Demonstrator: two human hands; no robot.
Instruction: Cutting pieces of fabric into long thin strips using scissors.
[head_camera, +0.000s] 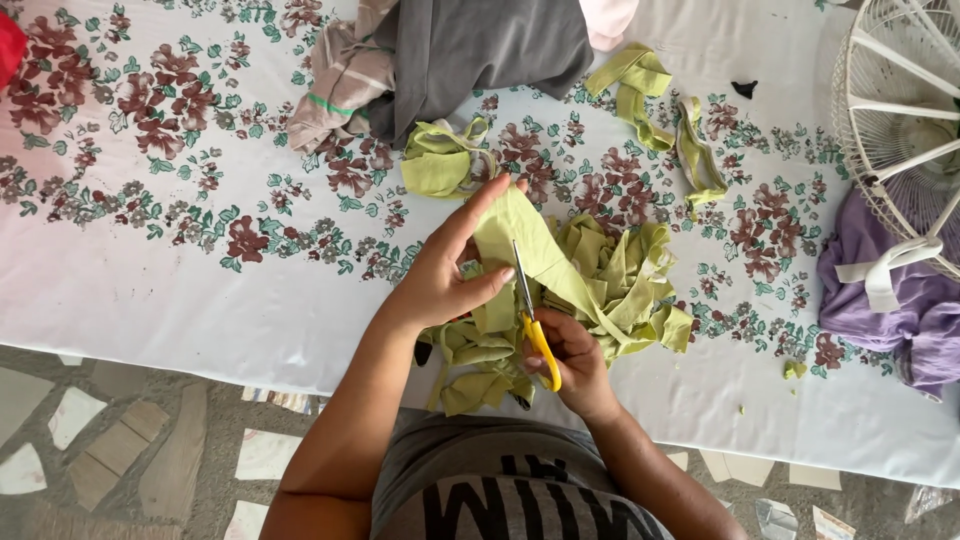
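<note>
Left hand (440, 275) pinches the soft, floppy green fabric (520, 235) taut near the cut; right hand (570, 355) grips yellow-handled scissors (530, 310). Light stuff, probably slides easily.

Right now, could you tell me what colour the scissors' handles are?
Yellow; the scissors show best in the head view, in the right hand.

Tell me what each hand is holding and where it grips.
The left hand pinches the light green fabric by its upper edge. The right hand holds the scissors by their yellow handles.
</note>
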